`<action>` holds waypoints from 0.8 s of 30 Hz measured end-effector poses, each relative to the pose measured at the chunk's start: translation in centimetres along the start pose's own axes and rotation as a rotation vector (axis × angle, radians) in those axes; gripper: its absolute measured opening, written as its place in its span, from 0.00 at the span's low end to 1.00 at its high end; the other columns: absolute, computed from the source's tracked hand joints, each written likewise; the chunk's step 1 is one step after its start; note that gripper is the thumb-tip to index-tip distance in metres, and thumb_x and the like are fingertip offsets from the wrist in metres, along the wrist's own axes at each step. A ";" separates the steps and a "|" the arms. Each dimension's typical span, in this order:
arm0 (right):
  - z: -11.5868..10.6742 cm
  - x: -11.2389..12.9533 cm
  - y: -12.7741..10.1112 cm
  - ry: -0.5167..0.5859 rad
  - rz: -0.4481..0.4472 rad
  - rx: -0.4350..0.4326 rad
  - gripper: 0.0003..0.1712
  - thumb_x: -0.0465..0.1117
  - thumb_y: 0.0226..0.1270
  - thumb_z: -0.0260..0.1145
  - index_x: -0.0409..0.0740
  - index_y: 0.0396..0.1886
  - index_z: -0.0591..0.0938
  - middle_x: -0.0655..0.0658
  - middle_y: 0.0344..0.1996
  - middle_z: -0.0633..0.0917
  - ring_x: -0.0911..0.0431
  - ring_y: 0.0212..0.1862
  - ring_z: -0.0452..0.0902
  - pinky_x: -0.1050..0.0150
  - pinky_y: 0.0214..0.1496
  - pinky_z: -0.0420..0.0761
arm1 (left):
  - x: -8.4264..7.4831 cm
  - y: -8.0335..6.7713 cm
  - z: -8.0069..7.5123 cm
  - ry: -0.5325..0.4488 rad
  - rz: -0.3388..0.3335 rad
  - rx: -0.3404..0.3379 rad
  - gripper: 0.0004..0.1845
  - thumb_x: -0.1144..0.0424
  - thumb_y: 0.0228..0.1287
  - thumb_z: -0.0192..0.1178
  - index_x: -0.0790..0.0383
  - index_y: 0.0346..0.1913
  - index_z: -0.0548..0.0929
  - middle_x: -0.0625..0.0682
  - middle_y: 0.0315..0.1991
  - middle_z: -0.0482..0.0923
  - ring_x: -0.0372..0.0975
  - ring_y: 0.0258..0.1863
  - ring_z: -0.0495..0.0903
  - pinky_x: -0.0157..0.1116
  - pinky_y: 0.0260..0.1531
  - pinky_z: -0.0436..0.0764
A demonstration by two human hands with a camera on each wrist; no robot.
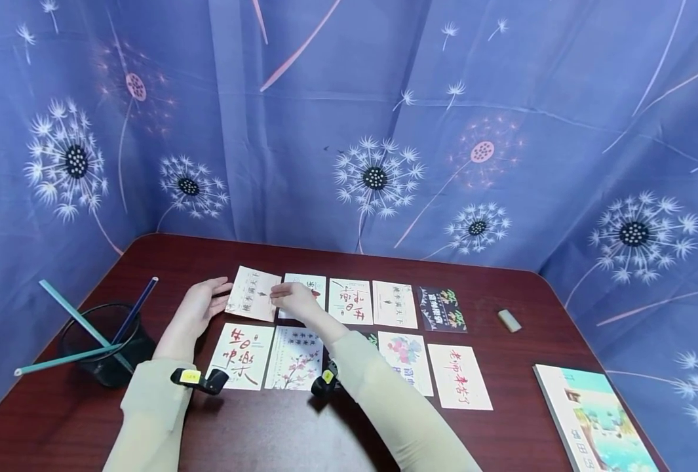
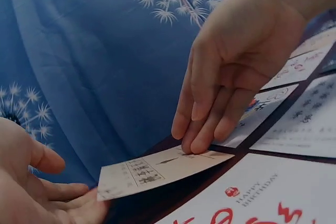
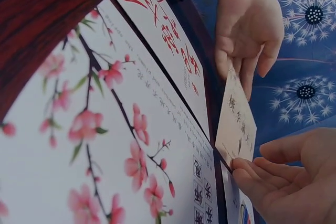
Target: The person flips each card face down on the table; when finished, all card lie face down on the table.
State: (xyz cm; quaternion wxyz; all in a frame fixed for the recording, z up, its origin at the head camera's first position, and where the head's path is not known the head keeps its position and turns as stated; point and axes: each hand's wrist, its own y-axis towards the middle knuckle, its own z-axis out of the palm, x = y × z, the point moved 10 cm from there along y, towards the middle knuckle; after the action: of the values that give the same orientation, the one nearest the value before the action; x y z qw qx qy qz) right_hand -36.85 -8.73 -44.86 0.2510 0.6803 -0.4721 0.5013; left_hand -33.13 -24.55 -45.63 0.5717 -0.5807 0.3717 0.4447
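Note:
A pale card with red and black writing (image 1: 253, 294) sits at the left end of the far row, its left edge raised off the dark wooden table (image 1: 502, 288). My left hand (image 1: 207, 298) lies open beside it, fingers straight and touching that raised edge. My right hand (image 1: 286, 296) presses its straight fingertips (image 2: 199, 141) down on the card's right end (image 2: 157, 171). In the right wrist view the card (image 3: 236, 124) stands tilted between the left hand (image 3: 247, 30) and the right hand (image 3: 273, 177), whose thumb is apart from it.
Other cards lie in two rows, among them a red-lettered one (image 1: 240, 354) and a blossom one (image 1: 294, 357). A black mesh pot with pencils (image 1: 103, 341) stands at left. An eraser (image 1: 509, 320) and a book (image 1: 596, 419) lie at right. Blue curtain surrounds the table.

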 end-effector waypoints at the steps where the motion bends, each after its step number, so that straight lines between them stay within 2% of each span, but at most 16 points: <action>1: 0.0 0.1 0.0 0.006 -0.002 -0.001 0.19 0.31 0.68 0.60 0.30 0.58 0.78 0.35 0.52 0.85 0.46 0.57 0.81 0.62 0.58 0.82 | 0.1 0.1 0.0 -0.036 -0.002 0.017 0.29 0.60 0.79 0.24 0.71 0.76 0.42 0.67 0.77 0.45 0.54 0.75 0.52 0.35 0.71 0.66; 4: 0.0 0.3 -0.1 0.015 -0.002 -0.005 0.19 0.31 0.68 0.59 0.30 0.58 0.78 0.35 0.51 0.85 0.46 0.56 0.81 0.61 0.59 0.82 | 0.5 0.3 0.2 -0.095 -0.013 0.058 0.30 0.59 0.79 0.25 0.74 0.76 0.42 0.69 0.77 0.43 0.50 0.75 0.52 0.30 0.67 0.69; 8: -0.2 0.5 -0.2 0.010 0.002 -0.017 0.19 0.31 0.67 0.60 0.30 0.57 0.79 0.36 0.49 0.86 0.47 0.55 0.82 0.62 0.57 0.82 | 0.7 0.5 0.5 -0.103 -0.010 0.097 0.31 0.58 0.78 0.26 0.78 0.74 0.44 0.71 0.76 0.44 0.48 0.73 0.56 0.21 0.48 0.78; 11: -0.3 1.2 -0.1 -0.013 0.000 -0.038 0.18 0.31 0.66 0.61 0.33 0.56 0.81 0.39 0.47 0.87 0.51 0.51 0.83 0.66 0.53 0.83 | 0.7 0.5 0.7 -0.144 -0.012 0.118 0.31 0.58 0.78 0.26 0.77 0.75 0.43 0.72 0.76 0.42 0.51 0.75 0.52 0.21 0.43 0.79; 14: 0.1 2.7 0.2 -0.009 -0.010 -0.044 0.18 0.32 0.66 0.62 0.33 0.54 0.82 0.39 0.46 0.88 0.52 0.48 0.85 0.69 0.49 0.83 | 0.7 0.3 0.9 -0.185 -0.026 0.144 0.31 0.58 0.78 0.24 0.75 0.75 0.39 0.70 0.77 0.39 0.52 0.77 0.45 0.22 0.46 0.78; 20: 2.0 4.8 1.0 0.145 0.041 0.000 0.18 0.30 0.66 0.61 0.30 0.54 0.81 0.36 0.47 0.87 0.48 0.47 0.86 0.68 0.46 0.86 | 0.5 0.1 1.0 -0.213 -0.030 0.177 0.32 0.57 0.78 0.21 0.75 0.75 0.36 0.70 0.77 0.36 0.53 0.77 0.41 0.24 0.54 0.77; 24: 2.4 4.8 1.0 0.109 0.068 -0.018 0.17 0.30 0.67 0.61 0.31 0.54 0.82 0.37 0.47 0.87 0.51 0.44 0.86 0.70 0.45 0.85 | 0.6 0.1 1.6 -0.212 -0.030 0.194 0.31 0.58 0.78 0.21 0.76 0.75 0.37 0.71 0.76 0.37 0.53 0.77 0.42 0.28 0.63 0.72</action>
State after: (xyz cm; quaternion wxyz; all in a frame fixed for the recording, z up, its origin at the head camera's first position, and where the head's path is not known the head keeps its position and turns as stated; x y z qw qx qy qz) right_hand -36.44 -12.95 -41.43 0.2650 0.6333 -0.4852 0.5415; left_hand -33.17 -22.96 -46.11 0.6679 -0.4779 0.3419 0.4567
